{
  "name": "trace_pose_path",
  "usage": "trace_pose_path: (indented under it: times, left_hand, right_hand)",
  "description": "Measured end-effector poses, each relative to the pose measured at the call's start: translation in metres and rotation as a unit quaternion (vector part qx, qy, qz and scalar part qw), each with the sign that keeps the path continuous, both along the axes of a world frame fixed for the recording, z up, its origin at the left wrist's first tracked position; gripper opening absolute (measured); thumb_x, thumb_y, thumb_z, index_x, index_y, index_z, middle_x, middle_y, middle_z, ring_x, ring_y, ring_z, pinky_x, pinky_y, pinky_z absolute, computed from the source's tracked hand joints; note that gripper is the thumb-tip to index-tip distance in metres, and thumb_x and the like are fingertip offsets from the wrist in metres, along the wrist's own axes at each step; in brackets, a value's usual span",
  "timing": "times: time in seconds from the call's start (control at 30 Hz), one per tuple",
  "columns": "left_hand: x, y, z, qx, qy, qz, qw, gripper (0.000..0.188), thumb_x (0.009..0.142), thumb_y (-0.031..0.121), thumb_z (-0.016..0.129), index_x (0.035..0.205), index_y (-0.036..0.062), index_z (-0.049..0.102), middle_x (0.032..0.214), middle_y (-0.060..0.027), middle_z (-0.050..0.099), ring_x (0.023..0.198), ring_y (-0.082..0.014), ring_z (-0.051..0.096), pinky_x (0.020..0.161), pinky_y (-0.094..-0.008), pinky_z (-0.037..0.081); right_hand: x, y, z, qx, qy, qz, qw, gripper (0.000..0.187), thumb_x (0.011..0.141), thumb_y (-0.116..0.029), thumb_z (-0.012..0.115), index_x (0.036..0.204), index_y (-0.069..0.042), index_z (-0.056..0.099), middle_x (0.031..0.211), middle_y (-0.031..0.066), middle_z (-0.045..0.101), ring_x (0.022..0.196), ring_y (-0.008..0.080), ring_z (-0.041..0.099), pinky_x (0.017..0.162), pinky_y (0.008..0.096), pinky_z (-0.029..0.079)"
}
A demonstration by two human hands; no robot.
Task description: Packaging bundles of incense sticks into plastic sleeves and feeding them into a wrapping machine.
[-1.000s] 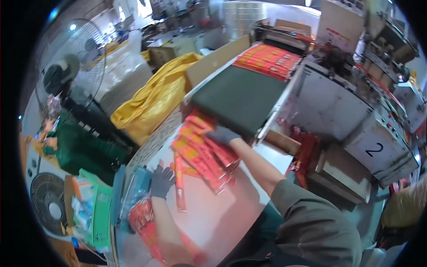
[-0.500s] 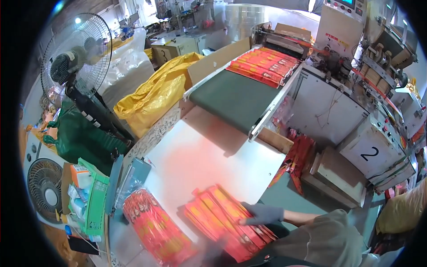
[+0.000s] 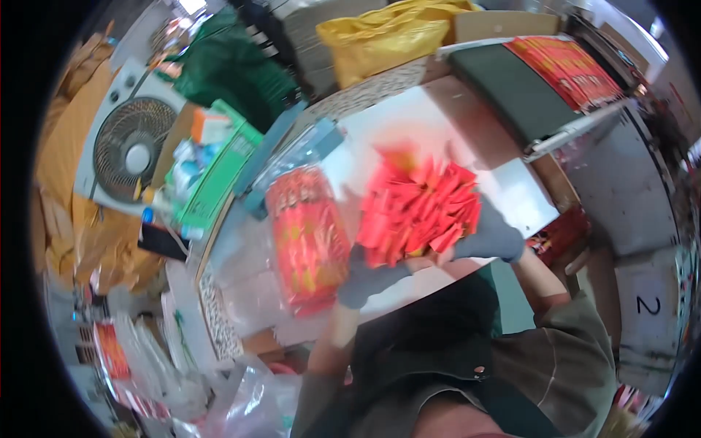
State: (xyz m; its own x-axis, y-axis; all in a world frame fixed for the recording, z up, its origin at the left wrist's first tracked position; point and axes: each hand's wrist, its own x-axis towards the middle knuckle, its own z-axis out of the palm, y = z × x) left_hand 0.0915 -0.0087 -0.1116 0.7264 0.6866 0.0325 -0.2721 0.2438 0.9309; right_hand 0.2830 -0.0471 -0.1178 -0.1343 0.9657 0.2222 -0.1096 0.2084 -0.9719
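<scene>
Since half a second ago, the loose red packets (image 3: 420, 212) have gone from a flat fan at the board's near edge to a bunch between both hands, and the view has swung round. Close on the left, a wrapped bundle (image 3: 307, 237) crowds the left hand (image 3: 369, 279); beyond it sit a green carton (image 3: 219, 171) and a box fan (image 3: 136, 150). A dark green conveyor belt (image 3: 511, 91) lies farther off to the right, bearing more red packets (image 3: 569, 69). The loose packets rise above the fingers, over the white board (image 3: 394, 120); left and right hand (image 3: 491, 233) are clamped on their lower sides (some fingers are hidden). The packets look thin and glossy, their ends splayed unevenly; the gloves are matte grey fabric, the bundle's wrap clear and shiny.
</scene>
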Motion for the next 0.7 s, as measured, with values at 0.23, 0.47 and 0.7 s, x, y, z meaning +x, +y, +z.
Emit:
trace_pose_path:
  times: [0.23,0.47,0.7]
  left_hand:
    - [-0.013,-0.036,0.003,0.171,0.021,0.089,0.981,0.083,0.063,0.021,0.076,0.131,0.0034,0.032,0.121,-0.0101,0.048,0.110,-0.0214,0.048,0.094,-0.0308,0.039]
    - [-0.046,-0.048,-0.025,0.084,0.006,0.071,0.994,0.076,0.065,0.027,0.074,0.125,0.0006,0.036,0.104,-0.0153,0.059,0.094,-0.0242,0.057,0.085,-0.0324,0.043]
    - [-0.066,-0.049,-0.104,0.019,0.015,0.225,0.974,0.041,0.090,0.040,0.047,0.098,0.0002,0.050,0.085,-0.0093,0.055,0.086,-0.0148,0.053,0.081,-0.0271,0.039]
  right_hand:
    - [-0.024,-0.011,-0.026,0.007,0.063,-0.130,0.989,0.123,0.050,-0.026,0.087,0.141,-0.005,0.007,0.126,0.0167,0.042,0.113,0.0257,0.045,0.096,0.0393,0.039]
    - [-0.074,-0.029,0.004,0.030,-0.004,-0.021,0.999,0.078,0.072,-0.046,0.068,0.129,0.001,0.041,0.128,0.0205,0.045,0.116,0.0285,0.045,0.098,0.0391,0.036]
    - [-0.098,0.050,-0.046,-0.088,-0.095,0.280,0.951,0.038,0.078,-0.028,0.064,0.101,0.000,0.056,0.091,0.0129,0.060,0.087,0.0216,0.057,0.082,0.0310,0.044]
